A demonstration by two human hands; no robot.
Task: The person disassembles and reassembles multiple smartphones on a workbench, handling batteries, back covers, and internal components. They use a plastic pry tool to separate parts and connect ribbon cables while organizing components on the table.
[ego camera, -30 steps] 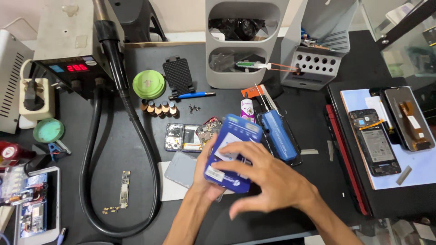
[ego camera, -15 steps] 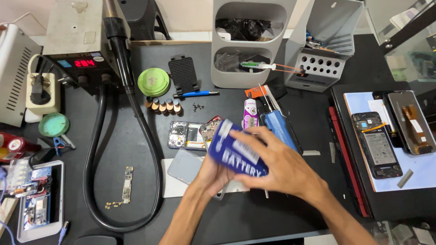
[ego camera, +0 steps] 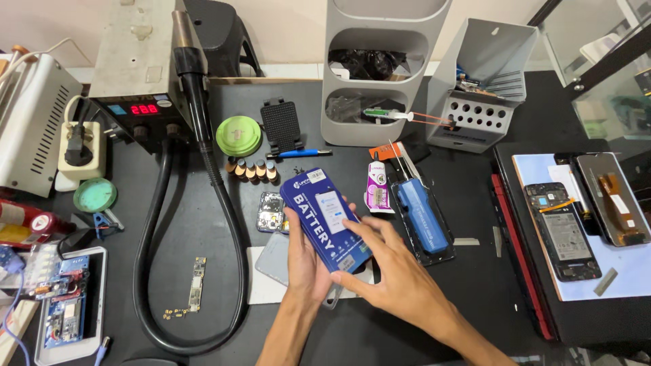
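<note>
I'm holding the blue battery box (ego camera: 325,220) up over the tabletop (ego camera: 475,298), approx. center of the work area. My left hand (ego camera: 306,261) is gripping it from underneath, palm cupping the lower end. My right hand (ego camera: 400,285) is lying open on the box's lower right corner, fingertips (ego camera: 352,227) pressing the face, not closed round it.

Rel. to the box: a small phone frame (ego camera: 271,211) is lying just left of it, a grey plate (ego camera: 274,257) on a white sheet is partly under my left wrist, a blue-handled tool (ego camera: 422,215) on its black tray is just to the right, a glue tube (ego camera: 375,190) is between box and tool. Hot-air station (ego camera: 139,61) is well up-left, its hose (ego camera: 152,257) looping left of the box.

Risks, as I'm judging them: the grip is one-handed from below w/ the box tilted, so it could be slipping off the palm and dropping onto the phone frame. Swinging the right elbow out could be knocking the blue-handled tool or its tray.
</note>
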